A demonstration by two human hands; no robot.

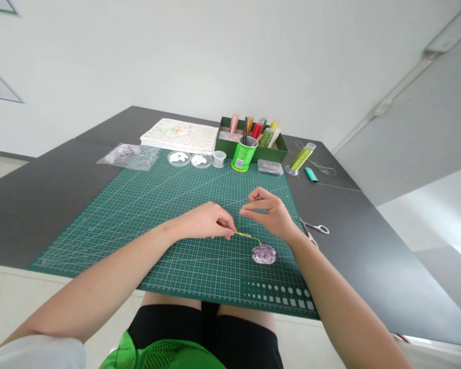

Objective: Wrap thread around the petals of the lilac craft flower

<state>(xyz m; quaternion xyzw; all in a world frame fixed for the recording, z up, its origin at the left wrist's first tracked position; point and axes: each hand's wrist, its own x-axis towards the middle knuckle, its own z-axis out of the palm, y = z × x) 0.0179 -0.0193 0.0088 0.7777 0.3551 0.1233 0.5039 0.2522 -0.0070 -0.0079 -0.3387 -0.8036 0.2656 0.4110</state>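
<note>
My left hand [209, 221] pinches the yellow-green stem [245, 235] of a small purple fabric flower [264, 254] that lies on the green cutting mat [138, 215]. Just to its right, my right hand [271, 212] is closed in a pinch on a thin yellow-green strip or thread that rises from the stem. Both hands hover low over the middle of the mat, fingertips a few centimetres apart. The flower head rests on the mat below and between the hands.
Scissors [314, 229] lie right of my right hand at the mat's edge. At the back stand a green cup [243, 155], a green box of bead tubes [253, 138], small round dishes [190, 159], a plastic bag [128, 155], a white pad [180, 135], a lighter [311, 175].
</note>
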